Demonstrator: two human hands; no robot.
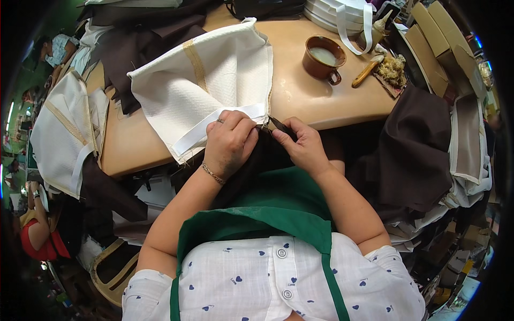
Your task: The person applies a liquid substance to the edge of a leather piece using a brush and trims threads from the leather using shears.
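Observation:
A cream textured fabric panel (230,69) with a tan woven stripe lies over the near edge of the table. White tape (195,134) runs along its near edge. My left hand (230,140) is closed on this taped edge, close to the panel's right corner. Just right of that corner, my right hand (301,143) pinches a dark narrow thing (279,127) between thumb and fingers. Its pointed end meets the frayed corner; whether it is a small cutting tool or a fold of dark cloth I cannot tell. Dark cloth hangs below my hands.
A brown mug (323,58) of cloudy liquid stands on the tan table (353,101), near a wooden-handled tool (368,72). White tape rolls (333,20) sit behind. Dark cloth (415,152) is piled at right, another cream panel (61,128) at left. Two other people are at far left.

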